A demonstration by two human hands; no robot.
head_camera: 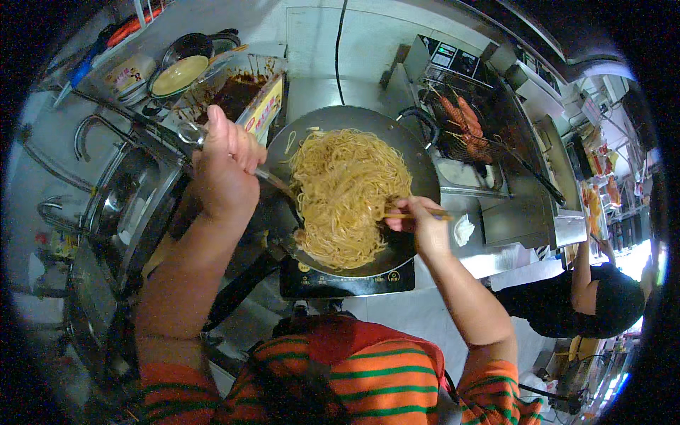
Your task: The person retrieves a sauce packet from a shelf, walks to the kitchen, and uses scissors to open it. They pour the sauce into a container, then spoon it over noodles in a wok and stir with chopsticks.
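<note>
A wide dark wok [425,175] full of noodles [350,186] sits on a black induction cooktop [345,284]. My left hand [226,159], at the wok's left, is closed around the handle of a metal turner or spatula [273,179]; its lower end reaches down into the noodles' left edge. At the right side of the noodles, my right hand [417,218] grips wooden chopsticks [438,214], their tips against the noodles. A few loose strands lie on the wok's upper left wall.
A container of dark sauce [239,93] and a yellowish bowl [180,76] stand upper left. Skewered sausages [465,122] rest in a fryer basket at the right, beside crumpled white tissue [464,230]. The wok's long handle [244,289] points lower left. A co-worker in black [563,303] stands far right.
</note>
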